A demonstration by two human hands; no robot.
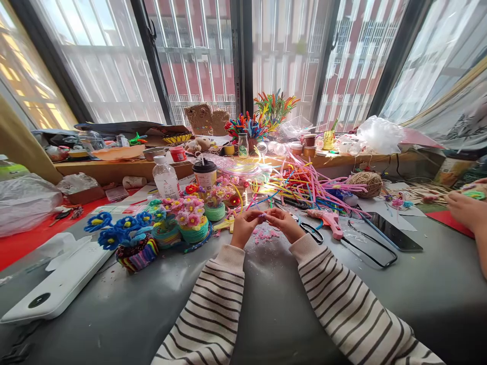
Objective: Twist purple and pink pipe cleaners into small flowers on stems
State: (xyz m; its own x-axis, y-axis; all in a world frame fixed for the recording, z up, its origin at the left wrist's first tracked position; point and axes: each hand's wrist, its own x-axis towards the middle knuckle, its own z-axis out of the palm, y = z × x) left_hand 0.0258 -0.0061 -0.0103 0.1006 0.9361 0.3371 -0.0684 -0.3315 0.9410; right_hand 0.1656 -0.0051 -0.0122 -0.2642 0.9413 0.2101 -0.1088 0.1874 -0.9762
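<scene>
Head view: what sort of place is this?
Probably a craft workspace beside windows: a pile of fuzzy craft stems, a pink glue gun and blue fuzzy flowers lie or stand on the gray table.

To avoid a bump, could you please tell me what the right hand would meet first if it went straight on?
Probably the left hand, across the purple piece from the right hand; depth is unclear.

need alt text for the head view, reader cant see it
A person's left hand and right hand, in striped sleeves, pinch a small purplish piece above pink scraps on a table. At left stand fuzzy, potted blue flowers and pink flowers; at right lies a pink glue gun, with loose pipe cleaners heaped behind. Another person's hand shows at far right.
</scene>
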